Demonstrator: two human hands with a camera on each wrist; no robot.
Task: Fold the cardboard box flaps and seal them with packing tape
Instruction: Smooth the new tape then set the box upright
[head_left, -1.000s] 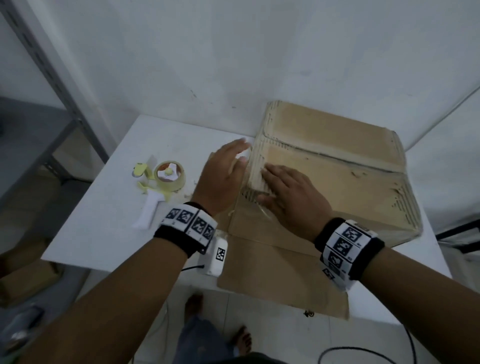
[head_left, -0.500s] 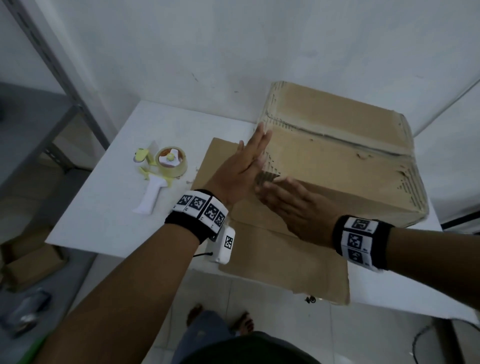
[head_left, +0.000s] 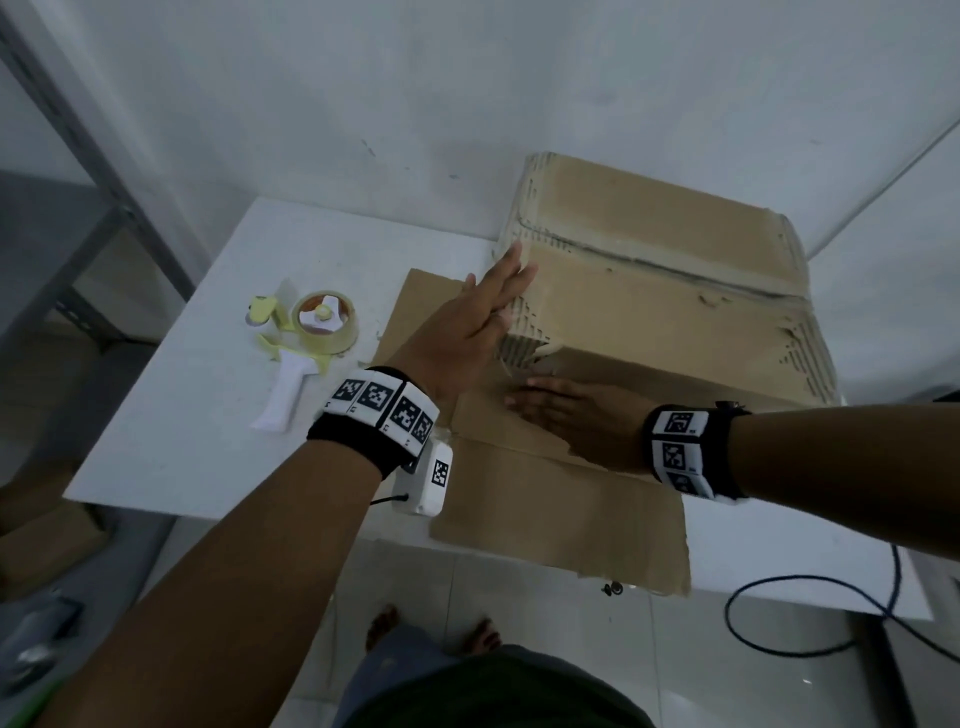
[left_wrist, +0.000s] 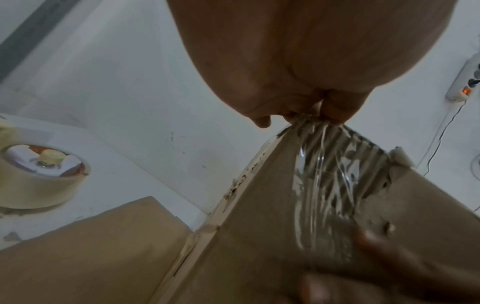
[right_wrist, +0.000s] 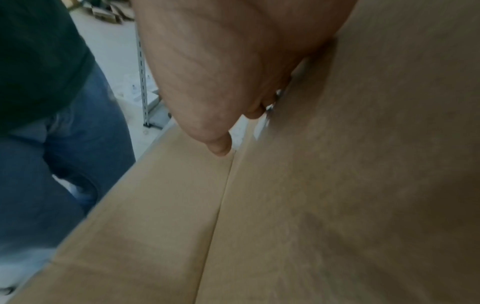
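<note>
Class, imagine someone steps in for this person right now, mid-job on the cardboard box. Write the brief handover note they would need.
Left hand: flat, straight fingers pressing the left end of the brown cardboard box, over the clear packing tape strip.
Right hand: flat against the box's near side, low down.
Box sits on the white table on a flat cardboard sheet. White-handled tape dispenser lies left of the box, untouched.
Done: top flaps folded shut, tape run onto the left end.
Left: smooth that tape end down; whether the top seam is fully sealed cannot be told.
</note>
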